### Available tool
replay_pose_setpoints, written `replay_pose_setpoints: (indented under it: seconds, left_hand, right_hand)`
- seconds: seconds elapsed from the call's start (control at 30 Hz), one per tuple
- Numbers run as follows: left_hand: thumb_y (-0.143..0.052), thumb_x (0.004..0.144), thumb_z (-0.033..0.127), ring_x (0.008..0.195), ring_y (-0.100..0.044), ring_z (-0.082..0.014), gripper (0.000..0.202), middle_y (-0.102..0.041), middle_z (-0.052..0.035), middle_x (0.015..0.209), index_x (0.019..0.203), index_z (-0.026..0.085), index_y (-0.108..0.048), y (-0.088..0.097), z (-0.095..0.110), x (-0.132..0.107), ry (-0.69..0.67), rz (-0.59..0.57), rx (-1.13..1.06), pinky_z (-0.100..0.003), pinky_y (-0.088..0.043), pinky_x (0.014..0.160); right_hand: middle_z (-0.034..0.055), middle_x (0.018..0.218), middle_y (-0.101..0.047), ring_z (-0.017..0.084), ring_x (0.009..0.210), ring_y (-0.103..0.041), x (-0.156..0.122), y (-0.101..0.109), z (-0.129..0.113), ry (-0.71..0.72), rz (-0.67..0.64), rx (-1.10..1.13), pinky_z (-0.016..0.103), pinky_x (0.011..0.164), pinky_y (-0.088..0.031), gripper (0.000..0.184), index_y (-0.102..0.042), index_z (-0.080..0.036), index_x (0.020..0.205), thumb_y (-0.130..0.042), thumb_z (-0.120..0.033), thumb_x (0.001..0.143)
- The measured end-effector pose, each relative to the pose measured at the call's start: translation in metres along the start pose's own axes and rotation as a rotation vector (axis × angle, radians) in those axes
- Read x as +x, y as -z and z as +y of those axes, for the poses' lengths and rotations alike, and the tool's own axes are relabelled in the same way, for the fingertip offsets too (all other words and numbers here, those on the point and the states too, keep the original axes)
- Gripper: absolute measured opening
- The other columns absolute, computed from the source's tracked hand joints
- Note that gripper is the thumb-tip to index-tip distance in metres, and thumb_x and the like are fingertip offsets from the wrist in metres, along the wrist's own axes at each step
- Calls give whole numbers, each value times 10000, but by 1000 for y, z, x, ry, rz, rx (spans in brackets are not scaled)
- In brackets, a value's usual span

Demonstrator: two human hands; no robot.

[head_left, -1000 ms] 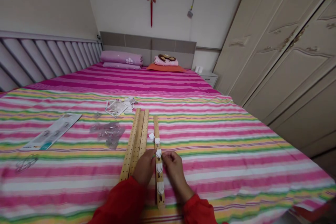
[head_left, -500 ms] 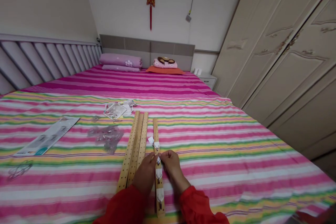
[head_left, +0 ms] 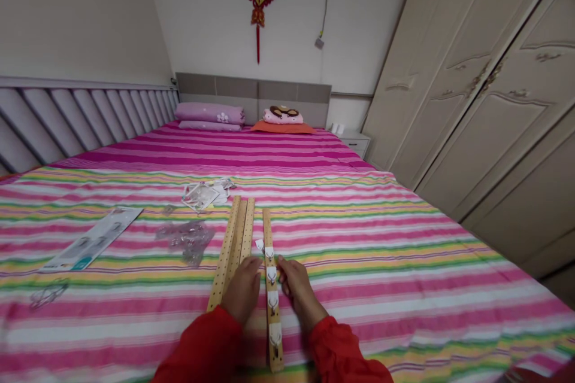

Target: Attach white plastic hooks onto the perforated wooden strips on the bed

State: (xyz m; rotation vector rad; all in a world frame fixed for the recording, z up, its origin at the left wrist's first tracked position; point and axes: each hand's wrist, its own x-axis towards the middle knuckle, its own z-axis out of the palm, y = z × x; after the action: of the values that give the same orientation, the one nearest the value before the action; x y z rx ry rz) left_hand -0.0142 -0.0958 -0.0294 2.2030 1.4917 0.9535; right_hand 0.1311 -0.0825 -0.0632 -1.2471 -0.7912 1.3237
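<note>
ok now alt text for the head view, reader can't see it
A left hand and a right hand flank a narrow wooden strip bearing four white-backed hooks, on a striped bedspread. To its left lie more wooden strips, crumpled clear plastic and a packaging card.

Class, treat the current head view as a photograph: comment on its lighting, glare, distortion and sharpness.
Head view: light is dim and soft, the wardrobe fading into darkness toward the lower right; head view: faint highlights on the crumpled clear plastic, no strong glare; head view: wide-angle stretch makes the wardrobe lean; head view: fine detail on the white-backed hooks looks slightly soft.
</note>
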Motion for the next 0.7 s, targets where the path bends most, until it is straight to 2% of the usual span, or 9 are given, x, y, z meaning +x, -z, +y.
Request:
replay_pose_setpoints:
  seconds: [0.1,0.23,0.37,0.47,0.6,0.7]
  left_hand:
    - [-428,766,99,1016,-558,-213,319,-620,-96,1020,1004,164,-629,13,-16,23,13,64,57,-372,-438,940]
    - [-490,704,64,969,-565,-212,286,-639,-78,955,922,167,-645,14,-30,54,33,-11,169,-360,-433,924]
    - [-505,686,51,969,-564,-227,289,-654,-98,976,918,142,-651,9,-27,66,18,-62,229,-359,-417,919]
    - [-498,706,61,961,-567,-224,267,-657,-98,968,910,146,-649,9,-17,60,13,-24,196,-361,-419,909]
    - [-466,768,117,810,-595,-176,196,-651,-57,832,832,167,-644,9,-1,32,53,-2,16,-311,-481,764]
    - [-418,817,134,826,-607,-173,251,-670,-56,845,846,180,-663,0,6,9,-56,-53,-45,-325,-495,777]
  right_hand:
    - [-83,347,-446,43,221,-277,-1,1,-2,-57,-5,56,204,271,-122,400,-473,-199,519,-645,-531,662]
    - [-85,353,-462,36,218,-278,-1,3,0,-67,-18,84,196,270,-110,388,-470,-195,524,-667,-509,639]
    - [-86,360,-464,29,226,-275,-1,6,0,-75,-72,114,191,278,-97,370,-462,-193,526,-682,-470,634]
    - [-91,356,-463,29,225,-281,-1,7,-1,-94,-88,85,189,276,-98,331,-469,-191,533,-711,-407,601]
    - [-94,334,-463,32,212,-280,-1,5,-3,-122,-72,54,188,268,-107,293,-453,-199,521,-693,-352,591]
    - [-98,328,-458,26,212,-270,-2,4,-4,-104,-67,48,188,270,-106,275,-455,-197,511,-686,-328,585]
